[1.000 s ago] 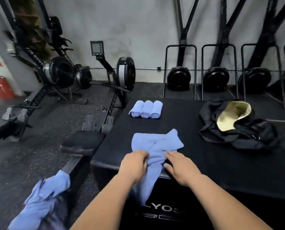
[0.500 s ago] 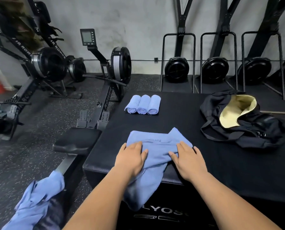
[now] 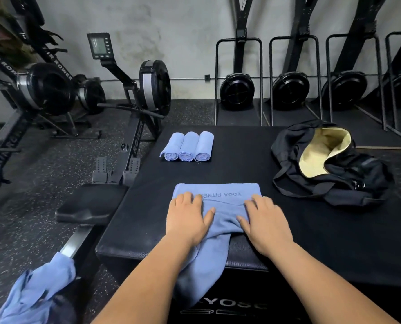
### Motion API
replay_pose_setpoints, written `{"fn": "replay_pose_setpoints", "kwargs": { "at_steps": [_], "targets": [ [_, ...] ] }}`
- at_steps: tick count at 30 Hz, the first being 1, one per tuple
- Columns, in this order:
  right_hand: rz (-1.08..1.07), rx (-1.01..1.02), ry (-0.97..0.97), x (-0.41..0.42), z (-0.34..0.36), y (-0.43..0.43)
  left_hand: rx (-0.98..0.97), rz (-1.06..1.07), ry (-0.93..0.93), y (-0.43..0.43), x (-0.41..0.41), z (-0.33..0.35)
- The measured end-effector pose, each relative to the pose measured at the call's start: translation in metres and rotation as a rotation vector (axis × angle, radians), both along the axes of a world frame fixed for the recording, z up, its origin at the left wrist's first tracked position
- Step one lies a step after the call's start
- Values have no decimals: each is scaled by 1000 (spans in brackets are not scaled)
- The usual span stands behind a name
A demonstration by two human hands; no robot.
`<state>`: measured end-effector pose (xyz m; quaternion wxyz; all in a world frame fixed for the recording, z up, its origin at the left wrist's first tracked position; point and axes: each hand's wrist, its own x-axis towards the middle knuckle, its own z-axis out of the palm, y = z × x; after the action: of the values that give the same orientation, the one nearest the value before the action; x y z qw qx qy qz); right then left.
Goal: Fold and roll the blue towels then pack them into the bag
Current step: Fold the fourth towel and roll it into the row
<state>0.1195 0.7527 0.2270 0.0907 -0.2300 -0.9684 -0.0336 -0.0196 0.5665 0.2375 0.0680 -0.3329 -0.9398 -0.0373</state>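
Note:
A blue towel (image 3: 222, 199) printed "YOGA FITNESS" lies flat at the near edge of the black box (image 3: 241, 164), its lower end hanging over the front. My left hand (image 3: 187, 218) presses flat on the towel's left part. My right hand (image 3: 264, 220) presses flat on its right part. Three rolled blue towels (image 3: 187, 147) lie side by side at the far left of the box top. A black bag (image 3: 339, 174) with a pale yellow lining sits open at the right.
More blue towels (image 3: 36, 293) hang in a heap at the lower left, beside a rowing machine's seat (image 3: 89, 202). Rowers (image 3: 145, 94) stand on the floor to the left. Black racks line the back wall.
The towel's bunched top has been spread into a flat rectangle. Both hands went from gripping the cloth to lying flat on it, and moved apart and farther onto the box.

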Motion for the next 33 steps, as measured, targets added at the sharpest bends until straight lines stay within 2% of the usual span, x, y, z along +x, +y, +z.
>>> {"fn": "replay_pose_setpoints", "kwargs": {
  "at_steps": [2, 5, 10, 16, 20, 24, 26, 30, 33],
  "targets": [
    [61, -55, -78, 2, -5, 9, 1, -61, -30, 1, -6, -6],
    [-71, -82, -164, -4, -2, 25, 50, -145, -147, 7, -15, -9],
    [-214, -200, -223, -23, 14, 50, 177, -296, -137, 12, -22, -8],
    [-211, -237, -233, -46, 11, 52, 55, -130, -195, 19, -43, -11],
    [-184, -198, -173, -57, -3, 53, 51, -100, -178, 24, -50, -20],
    [-153, -140, -96, -65, -13, 55, 280, -90, -173, 22, -50, -30],
    [-135, -51, 13, -64, -14, 53, 360, -127, -95, 21, -52, -31],
    [96, 183, 332, -62, -19, 47, 425, -205, 53, 19, -52, -32],
    [207, 137, 366, -60, -22, 44, 362, -189, 52, 17, -48, -28]
  ]
}}
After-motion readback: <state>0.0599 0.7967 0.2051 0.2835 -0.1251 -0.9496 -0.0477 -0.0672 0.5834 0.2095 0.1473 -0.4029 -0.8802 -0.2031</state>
